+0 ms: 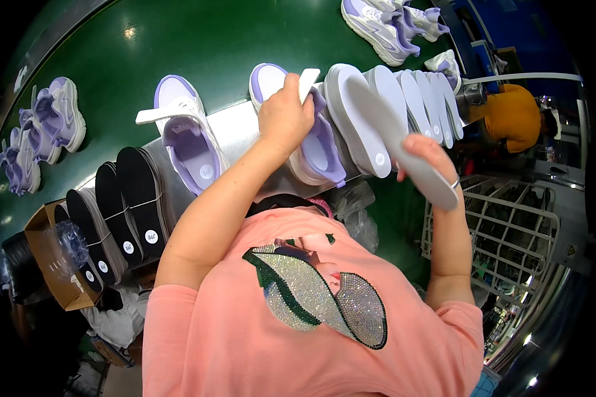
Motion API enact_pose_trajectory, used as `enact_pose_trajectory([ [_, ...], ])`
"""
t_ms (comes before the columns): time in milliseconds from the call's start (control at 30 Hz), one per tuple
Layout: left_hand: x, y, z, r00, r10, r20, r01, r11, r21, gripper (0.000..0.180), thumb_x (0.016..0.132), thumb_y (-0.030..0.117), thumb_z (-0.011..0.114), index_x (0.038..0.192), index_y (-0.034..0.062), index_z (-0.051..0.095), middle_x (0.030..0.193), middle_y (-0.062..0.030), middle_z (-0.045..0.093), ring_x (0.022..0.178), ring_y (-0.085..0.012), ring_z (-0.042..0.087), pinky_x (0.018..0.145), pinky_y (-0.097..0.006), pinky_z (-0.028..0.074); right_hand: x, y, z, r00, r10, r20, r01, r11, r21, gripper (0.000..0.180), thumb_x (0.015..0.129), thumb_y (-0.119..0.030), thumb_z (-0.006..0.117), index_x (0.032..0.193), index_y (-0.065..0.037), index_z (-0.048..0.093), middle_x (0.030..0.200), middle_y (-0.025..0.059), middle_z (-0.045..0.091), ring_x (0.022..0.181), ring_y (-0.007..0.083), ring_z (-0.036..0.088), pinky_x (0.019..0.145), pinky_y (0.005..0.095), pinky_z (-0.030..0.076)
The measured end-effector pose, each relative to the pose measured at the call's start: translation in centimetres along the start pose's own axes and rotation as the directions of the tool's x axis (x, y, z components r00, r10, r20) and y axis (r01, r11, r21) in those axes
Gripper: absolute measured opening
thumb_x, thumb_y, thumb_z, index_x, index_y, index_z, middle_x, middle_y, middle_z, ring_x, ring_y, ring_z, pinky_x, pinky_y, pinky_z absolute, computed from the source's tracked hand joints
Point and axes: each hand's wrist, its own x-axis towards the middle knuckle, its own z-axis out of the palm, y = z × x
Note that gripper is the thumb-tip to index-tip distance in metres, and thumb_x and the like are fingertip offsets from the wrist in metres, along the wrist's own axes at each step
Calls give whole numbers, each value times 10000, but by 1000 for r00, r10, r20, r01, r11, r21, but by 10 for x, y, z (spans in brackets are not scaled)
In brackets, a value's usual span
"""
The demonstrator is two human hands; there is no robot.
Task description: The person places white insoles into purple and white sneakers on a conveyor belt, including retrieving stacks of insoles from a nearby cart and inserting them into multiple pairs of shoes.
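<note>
My left hand [284, 119] is closed on the front opening of a white and lilac sneaker [311, 165], beside its loose white strap [309, 83]. Off to the right, my right hand [431, 153] grips a grey insole [433, 184], slightly blurred, its lower end pointing toward me. It overlaps a row of pale grey insoles [360, 126] stacked in bundles, with round white stickers at the heels. A second sneaker [191, 149], its strap sticking out leftward, stands left of my left hand with its opening facing me.
Bundled black insoles [139, 192] line the near left edge by a cardboard box [53, 264]. More sneakers sit on the green table [225, 33]: a group [56, 119] at left and another [384, 30] at far right. A white wire rack [496, 218] is at right. Beyond it is a person in orange [513, 118].
</note>
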Motion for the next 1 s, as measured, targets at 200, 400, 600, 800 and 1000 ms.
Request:
enact_pose_trajectory([
  [200, -10, 2, -3, 994, -11, 109, 13, 1000, -13, 276, 758, 207, 534, 952, 11, 510, 735, -227, 588, 715, -398, 567, 650, -426, 448, 34, 30, 58, 973, -63, 220, 209, 639, -740, 245, 729, -274, 569, 667, -42, 617, 654, 94, 583, 596, 218, 557, 536, 318, 423],
  [400, -14, -19, 8, 999, 7, -36, -11, 993, -113, 227, 772, 169, 525, 914, -5, 490, 698, -242, 580, 687, -408, 570, 639, -456, 452, 45, 39, 84, 797, -522, 306, 282, -126, -951, 236, 676, -292, 567, 740, -65, 583, 727, 112, 562, 763, 275, 579, 587, 382, 453],
  [600, -16, -17, 8, 999, 0, -40, -2, 998, -68, 214, 776, 146, 523, 921, -5, 481, 695, -241, 579, 680, -407, 569, 628, -462, 449, 10, 2, 63, 947, -158, 280, 277, -44, -960, 170, 672, -231, 565, 682, -63, 539, 718, 108, 557, 691, 267, 570, 574, 390, 450],
  [800, -17, -15, 8, 1000, -3, -17, 2, 996, -84, 216, 773, 149, 532, 911, -8, 477, 698, -242, 579, 686, -410, 566, 633, -462, 444, 64, 36, 97, 859, -266, 437, 411, -151, -899, 106, 685, -105, 544, 745, -61, 620, 737, 128, 593, 736, 278, 593, 653, 362, 480],
  [1000, -18, -18, 10, 1000, -9, -26, 6, 995, -100, 210, 789, 167, 534, 918, 3, 509, 761, -227, 585, 724, -393, 565, 630, -419, 443, 101, 34, 111, 951, 119, 287, 302, -136, -944, 183, 670, -91, 563, 823, -67, 662, 889, 175, 619, 859, 258, 600, 732, 351, 471],
])
